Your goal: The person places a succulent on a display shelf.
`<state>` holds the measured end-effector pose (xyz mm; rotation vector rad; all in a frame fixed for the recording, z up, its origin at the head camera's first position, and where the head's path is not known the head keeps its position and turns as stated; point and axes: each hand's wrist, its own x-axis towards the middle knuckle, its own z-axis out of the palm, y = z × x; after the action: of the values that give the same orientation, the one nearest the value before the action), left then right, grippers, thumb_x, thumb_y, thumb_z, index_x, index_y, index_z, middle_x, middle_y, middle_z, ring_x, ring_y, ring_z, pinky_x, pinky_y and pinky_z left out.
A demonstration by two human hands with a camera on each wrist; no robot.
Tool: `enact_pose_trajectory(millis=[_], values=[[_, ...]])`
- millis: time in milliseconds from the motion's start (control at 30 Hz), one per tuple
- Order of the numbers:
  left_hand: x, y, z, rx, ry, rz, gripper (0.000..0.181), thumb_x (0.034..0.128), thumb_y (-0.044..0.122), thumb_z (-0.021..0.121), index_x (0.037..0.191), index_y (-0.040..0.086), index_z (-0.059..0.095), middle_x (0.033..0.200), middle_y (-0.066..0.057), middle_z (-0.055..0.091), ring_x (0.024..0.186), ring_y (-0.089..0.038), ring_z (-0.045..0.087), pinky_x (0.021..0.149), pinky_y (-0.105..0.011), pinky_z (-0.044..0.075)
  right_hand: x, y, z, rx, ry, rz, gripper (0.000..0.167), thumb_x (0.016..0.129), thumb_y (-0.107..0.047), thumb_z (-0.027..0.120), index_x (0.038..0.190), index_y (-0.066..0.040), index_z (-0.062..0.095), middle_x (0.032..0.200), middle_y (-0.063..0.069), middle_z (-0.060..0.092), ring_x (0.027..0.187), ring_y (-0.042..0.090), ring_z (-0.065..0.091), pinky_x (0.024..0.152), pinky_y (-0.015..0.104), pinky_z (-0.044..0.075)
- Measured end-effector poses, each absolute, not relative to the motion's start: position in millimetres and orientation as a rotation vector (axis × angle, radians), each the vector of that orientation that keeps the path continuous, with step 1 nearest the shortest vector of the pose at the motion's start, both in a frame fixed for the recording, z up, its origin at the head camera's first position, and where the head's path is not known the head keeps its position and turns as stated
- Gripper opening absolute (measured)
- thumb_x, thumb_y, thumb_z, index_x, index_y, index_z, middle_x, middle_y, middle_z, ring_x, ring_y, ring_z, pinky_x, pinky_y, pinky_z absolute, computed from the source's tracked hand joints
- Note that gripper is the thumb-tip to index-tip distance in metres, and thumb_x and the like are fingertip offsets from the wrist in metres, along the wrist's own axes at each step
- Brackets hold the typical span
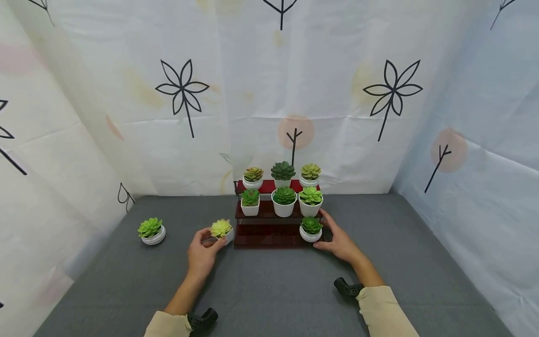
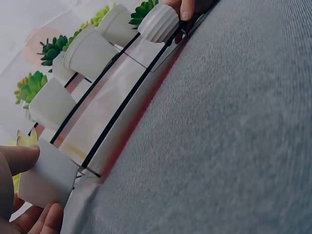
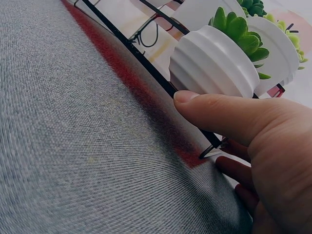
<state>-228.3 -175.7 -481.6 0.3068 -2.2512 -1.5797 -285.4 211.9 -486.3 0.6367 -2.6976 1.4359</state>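
My left hand (image 1: 201, 255) holds a yellow-green artificial succulent in a white square pot (image 1: 221, 229), raised beside the left end of a dark red three-tier display stand (image 1: 269, 237). Its thumb and fingers press the pot's sides in the left wrist view. At the stand's right end, my right hand (image 1: 343, 244) grips the bottom tier, thumb on the front edge and fingers round the side. Close to that thumb stands a green succulent in a ribbed white pot (image 3: 209, 61). The middle tier carries three potted succulents, among them a dark green one (image 1: 284, 196); three more stand on top.
Another green succulent in a round white pot (image 1: 150, 230) rests on the grey tabletop (image 1: 269, 290), to the left of my left hand. White patterned cloth (image 1: 261, 84) hangs behind and at both sides. A dark cord loop (image 1: 124, 194) hangs at the back left.
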Motion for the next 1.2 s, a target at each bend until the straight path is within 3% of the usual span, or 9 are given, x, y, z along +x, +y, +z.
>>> enact_pose_trajectory(millis=[467,900,1200], values=[[-229.4,-167.3,-478.1,0.243,-2.264,-1.651,0.056,0.0832,0.012,0.078,0.132,0.001,0.054,0.121,-0.019,0.059,0.099,-0.031,0.062,0.067,-0.021,0.049,-285.1,211.0,-486.0,0.656,-2.648,1.431,0.101,0.077,-0.011,0.083,0.155,-0.006,0.017,0.14,0.03,0.044,0.13,0.048,0.038,0.098,0.068,0.03],[-231.4,-159.9,-476.2,0.157,-2.272,-1.718,0.056,0.083,0.009,0.078,0.133,0.0,0.054,0.119,-0.019,0.06,0.104,-0.031,0.062,0.073,-0.02,0.051,-285.0,212.6,-486.2,0.678,-2.676,1.396,0.099,0.079,-0.021,0.082,0.155,-0.011,0.019,0.141,0.029,0.044,0.132,0.047,0.036,0.099,0.067,0.03],[-234.6,-157.1,-474.0,0.118,-2.326,-1.7,0.057,0.0837,0.009,0.077,0.135,0.0,0.053,0.119,-0.019,0.06,0.105,-0.029,0.061,0.08,-0.029,0.053,-286.0,213.2,-487.0,0.702,-2.66,1.385,0.1,0.079,-0.019,0.082,0.155,-0.009,0.018,0.14,0.029,0.044,0.131,0.047,0.038,0.099,0.067,0.031]])
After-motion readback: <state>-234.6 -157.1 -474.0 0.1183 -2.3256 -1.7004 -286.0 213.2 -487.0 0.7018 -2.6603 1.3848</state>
